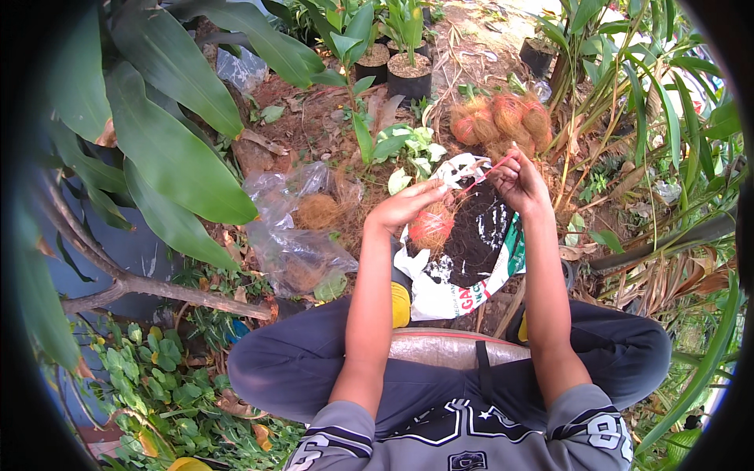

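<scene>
A thin red string [488, 173] runs taut between my two hands. My left hand [410, 202] is closed, with its fingertips pressed together at the string's lower end. Just below those fingers is a round ball of brown fibre wound with red string [431, 227]; whether it hangs or rests on the sack I cannot tell. Higher and to the right, my right hand [520, 182] pinches the string's other end. Under both hands lies an opened white sack [437, 297] with green and red print, holding dark soil [476, 243].
Several similar fibre balls [503, 122] are piled beyond the sack. To the left lies a clear plastic bag [275, 206] with loose brown fibre [317, 212]. Black potted plants [409, 76] stand at the back. Large leaves [177, 149] and a branch [169, 293] crowd the left side.
</scene>
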{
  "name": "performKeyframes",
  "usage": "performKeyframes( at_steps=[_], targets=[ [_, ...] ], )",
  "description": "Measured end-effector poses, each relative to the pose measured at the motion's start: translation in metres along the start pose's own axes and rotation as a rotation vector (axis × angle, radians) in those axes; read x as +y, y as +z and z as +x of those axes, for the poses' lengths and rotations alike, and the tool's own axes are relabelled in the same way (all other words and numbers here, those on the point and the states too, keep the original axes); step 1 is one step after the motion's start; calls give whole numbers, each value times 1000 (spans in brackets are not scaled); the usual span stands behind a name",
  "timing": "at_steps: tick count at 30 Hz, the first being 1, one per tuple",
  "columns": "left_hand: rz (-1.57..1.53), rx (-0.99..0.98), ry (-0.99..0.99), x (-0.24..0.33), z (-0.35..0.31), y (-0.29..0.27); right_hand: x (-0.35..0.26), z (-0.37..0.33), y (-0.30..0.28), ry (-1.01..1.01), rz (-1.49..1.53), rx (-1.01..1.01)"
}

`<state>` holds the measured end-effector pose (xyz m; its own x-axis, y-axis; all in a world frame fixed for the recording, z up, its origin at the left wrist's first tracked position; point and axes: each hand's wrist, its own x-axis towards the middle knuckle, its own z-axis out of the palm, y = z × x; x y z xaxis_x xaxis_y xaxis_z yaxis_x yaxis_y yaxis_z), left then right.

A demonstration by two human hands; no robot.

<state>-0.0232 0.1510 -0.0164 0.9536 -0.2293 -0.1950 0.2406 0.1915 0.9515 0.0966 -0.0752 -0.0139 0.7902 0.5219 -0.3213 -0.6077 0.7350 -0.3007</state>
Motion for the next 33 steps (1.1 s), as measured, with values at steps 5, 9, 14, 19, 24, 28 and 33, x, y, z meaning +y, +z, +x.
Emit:
performKeyframes(
  at_steps=[5, 9, 14, 19, 24, 28, 33],
  targets=[
    [35, 359, 118, -22, 25, 4, 35, -26, 39, -99, -369, 7],
    [-141, 596, 384, -32, 41, -8, 80, -39, 53, -78, -633, -24],
    [-223, 877, 409, -14, 33, 2, 142, -39, 35, -37, -879, -162],
    [-748, 740, 542, -10, 28, -20, 169, -18, -7, 112, -856, -146],
    [-813, 413, 492, -19, 32, -14, 146, -2, -19, 209, -511, -34],
    [-435, 333, 383, -18, 25, 7, 124, -10, -5, 148, -376, 169],
    [11, 294, 244, -2, 19, 23, 103, 5, -41, 384, -291, 17]
  ],
)
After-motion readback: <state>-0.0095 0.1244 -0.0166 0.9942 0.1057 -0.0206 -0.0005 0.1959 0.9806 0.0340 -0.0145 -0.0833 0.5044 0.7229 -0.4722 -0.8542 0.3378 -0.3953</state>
